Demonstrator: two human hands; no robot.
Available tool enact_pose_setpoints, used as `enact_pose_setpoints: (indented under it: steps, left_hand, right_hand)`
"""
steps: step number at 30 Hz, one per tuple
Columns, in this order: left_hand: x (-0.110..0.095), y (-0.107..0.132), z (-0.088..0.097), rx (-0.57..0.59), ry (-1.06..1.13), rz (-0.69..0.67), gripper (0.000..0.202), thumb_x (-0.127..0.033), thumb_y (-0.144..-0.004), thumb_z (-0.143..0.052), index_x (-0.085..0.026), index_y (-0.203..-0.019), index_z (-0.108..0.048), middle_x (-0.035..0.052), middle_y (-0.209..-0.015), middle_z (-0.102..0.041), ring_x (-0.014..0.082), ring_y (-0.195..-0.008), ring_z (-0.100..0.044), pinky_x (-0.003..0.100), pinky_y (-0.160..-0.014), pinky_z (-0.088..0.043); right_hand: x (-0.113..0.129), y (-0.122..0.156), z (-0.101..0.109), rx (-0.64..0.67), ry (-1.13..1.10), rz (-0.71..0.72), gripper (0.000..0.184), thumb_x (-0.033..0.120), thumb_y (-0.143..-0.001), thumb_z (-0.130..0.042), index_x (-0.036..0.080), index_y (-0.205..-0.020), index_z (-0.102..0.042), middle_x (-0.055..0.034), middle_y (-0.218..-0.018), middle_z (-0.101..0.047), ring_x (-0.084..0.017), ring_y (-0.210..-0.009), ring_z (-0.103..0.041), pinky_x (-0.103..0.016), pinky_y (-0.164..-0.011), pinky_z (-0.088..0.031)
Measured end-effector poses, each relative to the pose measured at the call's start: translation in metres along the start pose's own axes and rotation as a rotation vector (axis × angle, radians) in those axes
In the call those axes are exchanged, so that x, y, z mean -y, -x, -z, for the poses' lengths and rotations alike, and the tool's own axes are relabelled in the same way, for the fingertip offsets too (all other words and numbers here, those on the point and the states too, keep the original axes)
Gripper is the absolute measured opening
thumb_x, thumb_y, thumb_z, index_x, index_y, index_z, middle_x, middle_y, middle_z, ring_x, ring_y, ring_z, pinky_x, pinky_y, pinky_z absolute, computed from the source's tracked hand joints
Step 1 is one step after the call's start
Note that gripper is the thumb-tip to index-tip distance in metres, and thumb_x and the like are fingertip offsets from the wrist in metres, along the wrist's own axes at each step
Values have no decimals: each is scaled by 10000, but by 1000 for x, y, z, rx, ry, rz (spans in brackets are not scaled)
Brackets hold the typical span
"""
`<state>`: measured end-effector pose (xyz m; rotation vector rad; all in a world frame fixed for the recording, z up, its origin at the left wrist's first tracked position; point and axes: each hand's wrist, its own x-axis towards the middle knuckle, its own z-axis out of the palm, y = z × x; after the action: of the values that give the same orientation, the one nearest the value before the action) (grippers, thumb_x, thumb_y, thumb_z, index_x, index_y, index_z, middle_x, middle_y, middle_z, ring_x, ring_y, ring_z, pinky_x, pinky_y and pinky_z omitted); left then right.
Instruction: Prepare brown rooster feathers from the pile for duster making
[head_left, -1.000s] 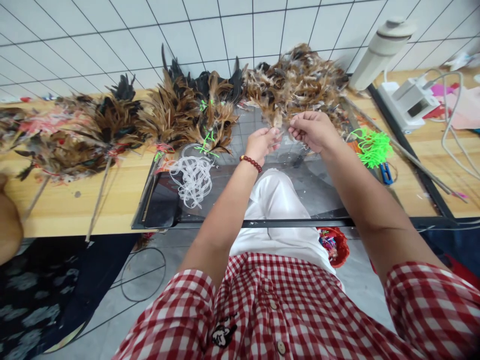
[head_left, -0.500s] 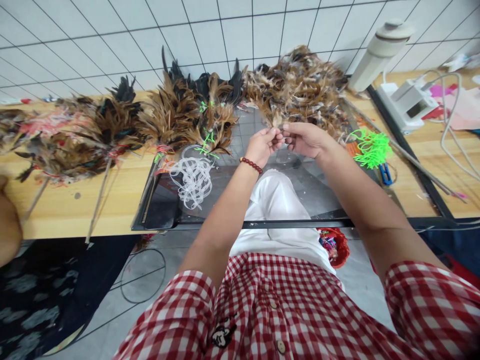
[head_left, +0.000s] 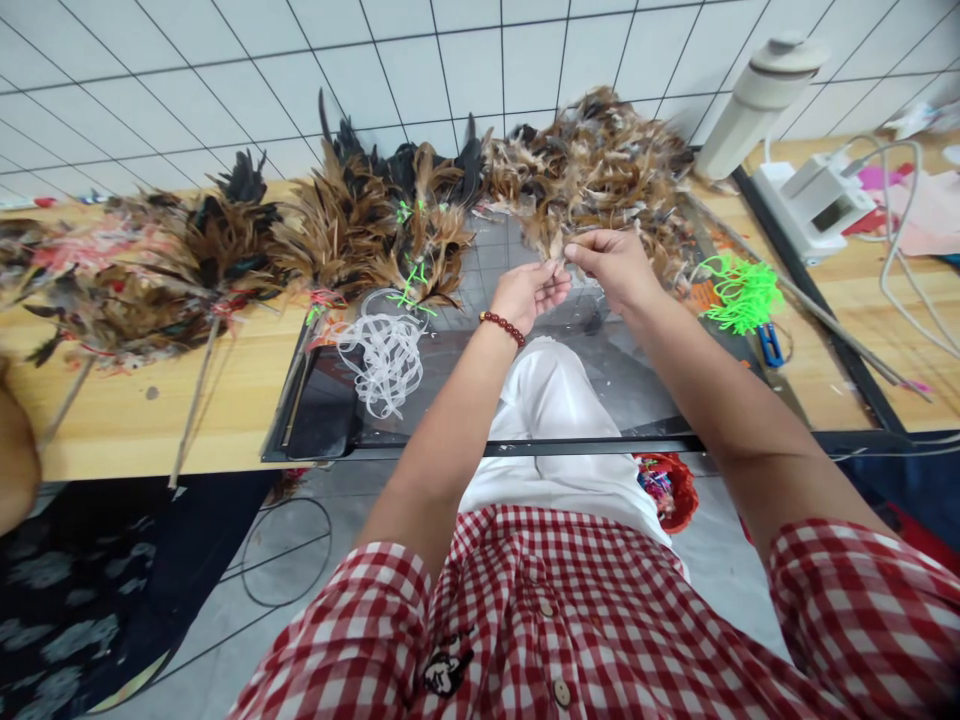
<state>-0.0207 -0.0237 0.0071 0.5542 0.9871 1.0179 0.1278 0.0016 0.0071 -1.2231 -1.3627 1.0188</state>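
Over the dark glass panel (head_left: 465,385), my left hand (head_left: 526,292), with a beaded bracelet (head_left: 502,325) on its wrist, pinches a small brown feather (head_left: 556,246) between thumb and fingers. Close beside it on the right, my right hand (head_left: 619,268) is closed in a pinch at the feather's edge; whatever lies between its fingertips is too small to name. Right behind both hands rises a heap of loose brown feathers (head_left: 607,175). To the left of my forearm lies a tangle of clear ribbon (head_left: 385,360).
Tied feather bunches (head_left: 337,225) line the left and back. Bright green ties (head_left: 742,293) and a blue clip-like tool (head_left: 770,345) lie right. A white bottle (head_left: 757,115) and a power strip (head_left: 814,215) stand behind. Part of another person's arm (head_left: 15,450) shows at far left.
My right hand has lifted slightly and turned, its fingers now curled more tightly beside the feather. My left hand stays nearly in place, still pinching, its fingers slightly more extended.
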Motion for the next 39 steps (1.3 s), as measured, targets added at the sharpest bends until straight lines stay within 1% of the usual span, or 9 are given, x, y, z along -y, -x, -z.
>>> enact_pose_setpoints:
  steps: [7, 12, 15, 20, 22, 25, 30, 36, 39]
  left_hand:
    - [1, 7, -5, 65, -116, 14, 211, -154, -940, -734, -144, -745, -656, -31, -579, -599, 46, -503, -535, 182, -599, -459]
    - [-1, -1, 0, -80, 13, -62, 166, -210, -977, -702, -164, -819, -682, -43, -619, -590, 37, -540, -548, 161, -629, -480]
    - [-5, -9, 5, -203, 163, -104, 83, -267, -988, -704, -190, -961, -717, -52, -644, -601, 32, -584, -594, 134, -665, -509]
    - [-7, -15, 10, -265, 228, -133, 121, -283, -1028, -642, -194, -1015, -723, -49, -646, -615, 26, -609, -629, 104, -665, -509]
    - [-6, -15, 10, -267, 239, -142, 121, -260, -1033, -629, -187, -996, -717, -58, -630, -596, 18, -568, -597, 105, -638, -493]
    - [-5, -16, 9, -263, 248, -155, 106, -246, -1024, -642, -173, -980, -705, -74, -609, -567, 7, -512, -542, 109, -586, -461]
    - [-6, -14, 9, -254, 234, -191, 140, -224, -1015, -647, -159, -896, -680, -70, -620, -559, 9, -514, -531, 124, -573, -444]
    - [-5, -14, 7, -294, 173, -241, 141, -214, -984, -686, -154, -856, -683, -54, -685, -611, 4, -568, -566, 118, -644, -485]
    - [-2, -15, 5, -274, 58, -255, 149, -187, -966, -698, -153, -824, -672, -30, -737, -680, 18, -610, -615, 130, -678, -524]
  right_hand:
    - [-2, 2, -6, 24, 63, 36, 269, 385, -751, -841, 237, -697, -623, 8, -701, -616, -168, -727, -582, -333, -711, -475]
    - [-6, -22, 33, -249, -104, 6, 224, 305, -888, -769, 269, -791, -571, 33, -656, -504, -134, -631, -410, -326, -624, -373]
    - [-8, -30, 55, -324, 28, 62, 175, 135, -917, -668, 255, -826, -578, 26, -723, -549, -118, -637, -419, -327, -682, -404]
    - [-10, -26, 48, 17, 670, 170, 100, 124, -809, -682, 192, -827, -754, -64, -854, -721, -243, -845, -649, -402, -827, -486]
    - [-9, -27, 34, 137, 996, 271, 202, 189, -868, -613, 190, -920, -808, -122, -997, -763, -324, -993, -686, -450, -875, -488]
    - [-8, -35, 12, 235, 1231, 364, 334, 263, -928, -546, 165, -1079, -827, -191, -1158, -763, -398, -1137, -670, -491, -911, -478]
    - [-9, -50, -4, 362, 1279, 313, 317, 274, -907, -579, 152, -1093, -805, -203, -1220, -759, -380, -1138, -677, -449, -886, -495]
    - [6, -42, 14, 357, 1021, 397, 303, 212, -907, -499, 163, -1091, -734, -114, -943, -779, -279, -900, -674, -368, -797, -478]
    - [19, -31, 14, 436, 1054, 457, 275, 240, -912, -506, 186, -1046, -740, -103, -926, -775, -285, -889, -668, -376, -790, -459]
